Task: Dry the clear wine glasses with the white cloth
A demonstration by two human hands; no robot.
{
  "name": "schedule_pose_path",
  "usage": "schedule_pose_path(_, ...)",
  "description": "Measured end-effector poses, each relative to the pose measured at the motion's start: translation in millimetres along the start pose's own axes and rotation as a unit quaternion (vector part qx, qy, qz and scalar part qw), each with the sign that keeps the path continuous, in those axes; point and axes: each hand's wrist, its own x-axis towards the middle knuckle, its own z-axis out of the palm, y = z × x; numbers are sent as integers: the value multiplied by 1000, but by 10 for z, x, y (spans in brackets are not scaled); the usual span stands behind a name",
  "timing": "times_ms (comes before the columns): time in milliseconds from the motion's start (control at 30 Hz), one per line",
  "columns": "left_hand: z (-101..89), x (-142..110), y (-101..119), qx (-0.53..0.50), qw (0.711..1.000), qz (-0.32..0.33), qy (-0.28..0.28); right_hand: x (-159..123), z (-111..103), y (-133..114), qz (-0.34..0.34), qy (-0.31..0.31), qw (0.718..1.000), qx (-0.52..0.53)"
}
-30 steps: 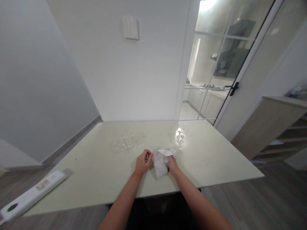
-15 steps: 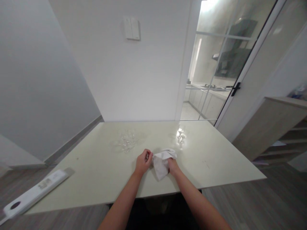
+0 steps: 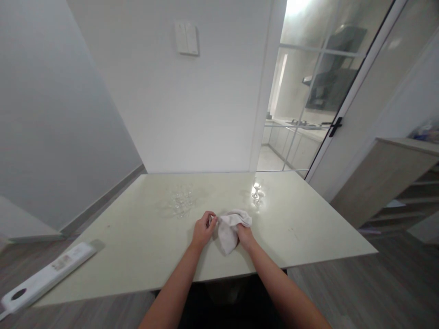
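Note:
Near the front middle of the table, my left hand [image 3: 203, 228] is closed on a small clear glass [image 3: 210, 221], mostly hidden by the fingers; a glint shows through them. My right hand [image 3: 244, 235] grips a whitish cloth [image 3: 229, 230], bunched at the top with a loose corner hanging toward the tabletop. The cloth meets the glass between my two hands. Beyond my left hand stands a cluster of several clear stemmed glasses [image 3: 181, 201]. Farther right, a smaller group of clear stemmed glasses [image 3: 256, 195] catches a bright reflection.
The pale table [image 3: 137, 256] reaches back to the white wall. A white power strip [image 3: 51, 272] lies over its left front edge. Behind the table on the right is a glass-paned door [image 3: 298, 91], with a wooden shelf unit [image 3: 387, 178] beside it.
The cloth has shifted slightly, its top now more rounded and its hanging corner a little higher. Both hands keep their grip in nearly the same place. The view has moved slightly.

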Motion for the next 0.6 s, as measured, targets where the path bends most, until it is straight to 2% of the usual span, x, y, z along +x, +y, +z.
schedule_pose_path(100, -8, -3, 2, -13, 1000, -1, -3, 16, 11, 15, 41, 43, 998, 14)
schedule_pose_path(300, -4, -7, -2, -34, 999, -7, 6, -47, 45, -196, -60, -75, 995, 27)
schedule_pose_path(433, 7, -5, -11, -37, 999, -5, 10, -78, 44, -263, -71, -80, 994, 12)
schedule_pose_path(600, 10, -8, -26, -30, 999, 11, 21, -49, 28, -184, -54, -70, 996, 16)
